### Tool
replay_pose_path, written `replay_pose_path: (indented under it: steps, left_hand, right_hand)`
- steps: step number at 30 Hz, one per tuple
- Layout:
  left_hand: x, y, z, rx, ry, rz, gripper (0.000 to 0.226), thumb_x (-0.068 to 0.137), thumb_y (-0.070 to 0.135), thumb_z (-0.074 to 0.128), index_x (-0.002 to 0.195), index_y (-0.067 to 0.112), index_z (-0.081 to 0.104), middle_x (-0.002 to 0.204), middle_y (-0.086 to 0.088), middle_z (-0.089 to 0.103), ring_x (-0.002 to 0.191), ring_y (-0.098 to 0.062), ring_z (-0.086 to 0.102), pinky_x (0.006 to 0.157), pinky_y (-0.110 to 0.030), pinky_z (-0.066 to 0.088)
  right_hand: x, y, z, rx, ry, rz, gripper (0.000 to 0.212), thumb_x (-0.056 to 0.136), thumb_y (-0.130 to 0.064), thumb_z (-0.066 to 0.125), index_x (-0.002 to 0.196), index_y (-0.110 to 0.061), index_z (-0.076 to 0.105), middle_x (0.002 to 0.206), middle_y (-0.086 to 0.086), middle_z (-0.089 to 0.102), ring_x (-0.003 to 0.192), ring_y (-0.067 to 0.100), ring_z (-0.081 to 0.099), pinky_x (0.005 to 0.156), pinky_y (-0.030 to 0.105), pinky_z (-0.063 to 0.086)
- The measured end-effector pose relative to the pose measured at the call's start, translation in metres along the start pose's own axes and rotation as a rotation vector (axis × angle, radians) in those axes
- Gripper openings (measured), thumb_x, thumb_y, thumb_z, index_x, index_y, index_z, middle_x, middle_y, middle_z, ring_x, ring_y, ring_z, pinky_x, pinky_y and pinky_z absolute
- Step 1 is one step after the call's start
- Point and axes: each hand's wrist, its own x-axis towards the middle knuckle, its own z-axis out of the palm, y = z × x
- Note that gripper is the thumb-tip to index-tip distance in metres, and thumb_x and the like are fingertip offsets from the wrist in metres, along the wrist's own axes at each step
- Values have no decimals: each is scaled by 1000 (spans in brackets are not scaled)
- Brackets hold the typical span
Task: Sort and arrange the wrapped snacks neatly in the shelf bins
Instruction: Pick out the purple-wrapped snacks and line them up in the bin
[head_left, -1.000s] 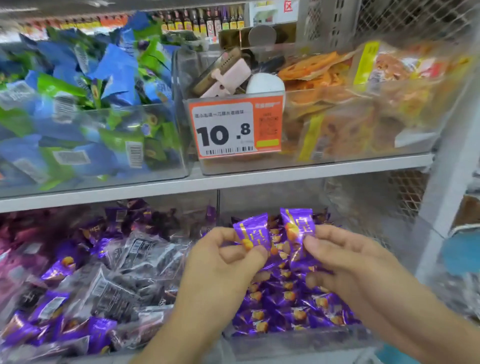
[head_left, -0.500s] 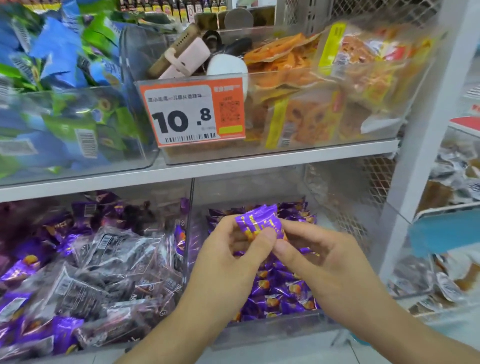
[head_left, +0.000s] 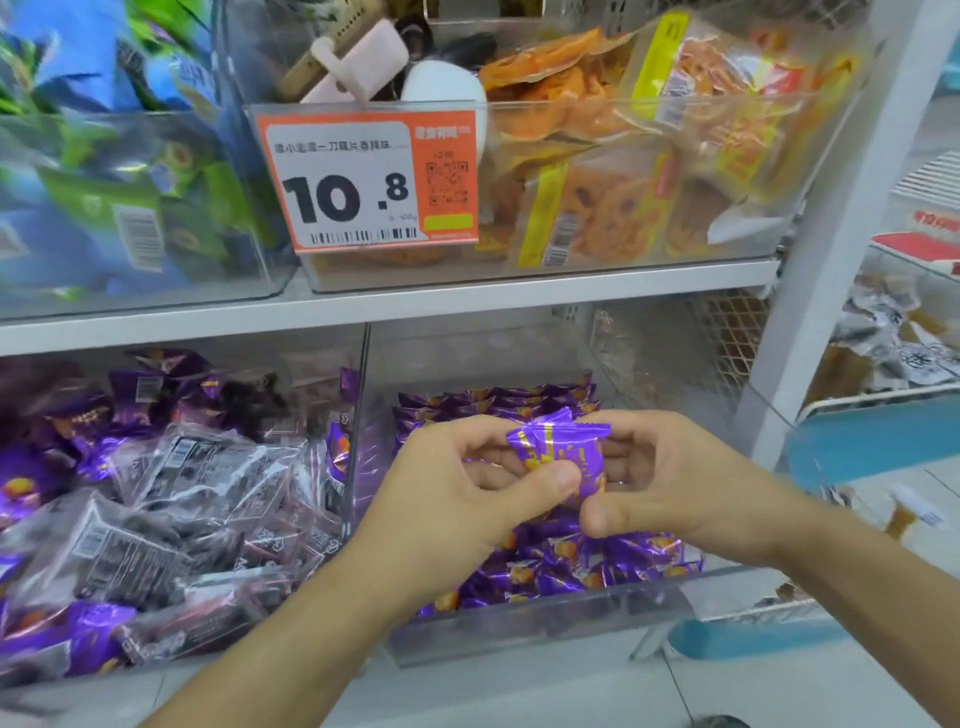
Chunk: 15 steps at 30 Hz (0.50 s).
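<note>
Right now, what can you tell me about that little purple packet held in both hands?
The purple packet is a small, shiny foil-like snack wrapper with gold stripes and an orange picture, its crimped end pointing up. The left hand and right hand pinch it together from either side, above the clear bin of matching purple packets on the lower shelf. It looks sealed.

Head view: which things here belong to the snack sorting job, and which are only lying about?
Belong to the job:
- purple wrapped snacks, held by left hand and right hand
- clear bin of purple snacks
- bin of mixed purple and black packets

Lying about:
- orange price tag
- pink clip-like item
</note>
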Motion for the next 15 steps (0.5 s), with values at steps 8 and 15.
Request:
replay_pose_path:
  steps: [8, 15]
  left_hand:
    - [2, -6, 1, -73, -203, 6, 31, 80, 24, 75, 110, 24, 72, 100, -5, 76, 91, -22, 73, 85, -35, 58]
    - [35, -25, 6, 702, -45, 123, 43, 92, 44, 58, 132, 29, 50, 126, 11, 49, 112, -2, 51, 99, -25, 43]
  right_hand:
    - [0, 10, -12, -86, 95, -78, 66, 53, -44, 95, 102, -8, 70, 100, 24, 70, 84, 30, 63, 79, 43, 56]
    - [4, 3, -55, -900, 329, -73, 48, 69, -48, 85, 108, -25, 68, 95, -9, 71, 86, 10, 65, 82, 32, 53]
